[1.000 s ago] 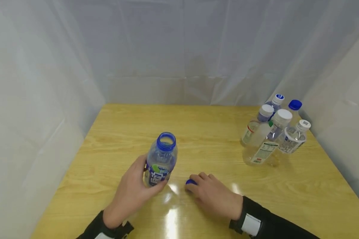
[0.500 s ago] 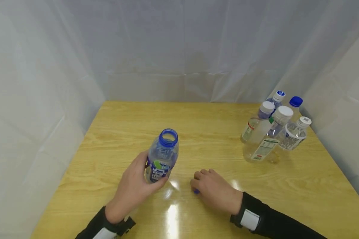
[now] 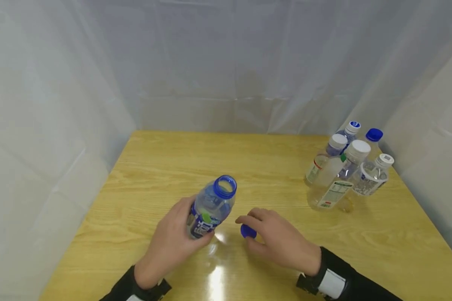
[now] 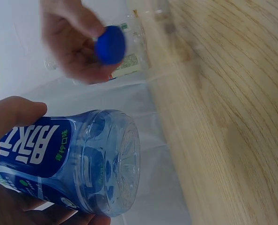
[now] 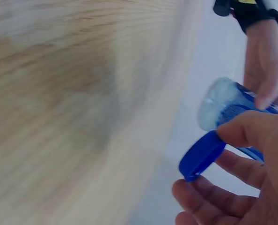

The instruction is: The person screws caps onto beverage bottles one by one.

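My left hand point(image 3: 173, 238) grips a clear plastic bottle point(image 3: 212, 205) round its blue label. The bottle is uncapped and tilts to the right, with its blue mouth toward the right hand. In the left wrist view the bottle's bottom point(image 4: 127, 164) shows, held off the table. My right hand point(image 3: 278, 238) pinches a blue bottle cap point(image 3: 248, 230) between thumb and fingers, a short way right of the bottle. The right wrist view shows the cap point(image 5: 202, 154) at the thumb tip, above the table.
Several capped, see-through bottles point(image 3: 335, 192) stand in a cluster at the right of the wooden table point(image 3: 165, 159). A white sheet point(image 3: 196, 75) hangs behind the table and along both sides.
The right hand has lifted the blue cap from the table, turning so its top shows. The left hand has tilted the bottle further to the right, bringing its mouth nearer the cap.
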Demonstrator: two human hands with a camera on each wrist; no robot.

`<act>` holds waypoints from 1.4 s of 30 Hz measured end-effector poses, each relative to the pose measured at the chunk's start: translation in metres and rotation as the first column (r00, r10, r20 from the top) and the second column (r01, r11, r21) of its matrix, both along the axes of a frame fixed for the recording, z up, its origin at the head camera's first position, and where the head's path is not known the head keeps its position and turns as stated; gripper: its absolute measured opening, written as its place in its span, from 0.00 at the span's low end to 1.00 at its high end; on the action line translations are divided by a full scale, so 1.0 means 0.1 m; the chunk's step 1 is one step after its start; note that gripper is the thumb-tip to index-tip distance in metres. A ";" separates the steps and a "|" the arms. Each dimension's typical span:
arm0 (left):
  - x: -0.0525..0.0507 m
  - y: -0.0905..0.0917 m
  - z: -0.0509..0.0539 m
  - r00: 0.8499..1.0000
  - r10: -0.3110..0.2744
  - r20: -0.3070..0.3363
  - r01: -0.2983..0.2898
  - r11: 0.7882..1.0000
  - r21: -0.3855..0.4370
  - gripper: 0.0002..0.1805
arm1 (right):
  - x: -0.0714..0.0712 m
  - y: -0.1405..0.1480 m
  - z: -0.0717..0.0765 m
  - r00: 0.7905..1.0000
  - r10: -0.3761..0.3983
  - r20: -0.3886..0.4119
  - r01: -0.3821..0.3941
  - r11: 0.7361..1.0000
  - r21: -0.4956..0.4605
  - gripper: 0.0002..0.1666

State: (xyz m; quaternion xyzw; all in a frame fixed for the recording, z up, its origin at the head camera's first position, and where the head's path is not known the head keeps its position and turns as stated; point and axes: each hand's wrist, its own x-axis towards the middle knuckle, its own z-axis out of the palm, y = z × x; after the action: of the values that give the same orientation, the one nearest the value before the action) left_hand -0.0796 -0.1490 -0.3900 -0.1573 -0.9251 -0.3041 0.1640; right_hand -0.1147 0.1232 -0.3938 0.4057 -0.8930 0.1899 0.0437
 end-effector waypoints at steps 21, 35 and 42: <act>0.03 0.12 -0.07 1.000 -0.007 -0.001 0.007 0.988 -0.153 0.50 | 0.05 0.14 0.82 0.964 0.025 -0.264 -0.191 0.754 -0.629 0.20; 0.03 0.15 -0.05 0.999 -0.027 -0.021 0.024 0.990 -0.140 0.49 | 0.06 0.12 0.75 0.970 0.055 -0.236 -0.190 0.777 -0.600 0.15; 0.04 0.15 -0.03 0.999 -0.030 -0.021 0.026 0.985 -0.169 0.48 | 0.08 0.12 0.75 0.972 0.051 -0.231 -0.169 0.831 -0.529 0.25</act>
State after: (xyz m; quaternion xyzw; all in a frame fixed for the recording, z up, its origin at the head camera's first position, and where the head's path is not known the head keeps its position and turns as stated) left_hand -0.0755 -0.1335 -0.3934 -0.1873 -0.9433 -0.2250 0.1567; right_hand -0.1069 0.1356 -0.3186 0.4449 -0.7673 0.3950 0.2392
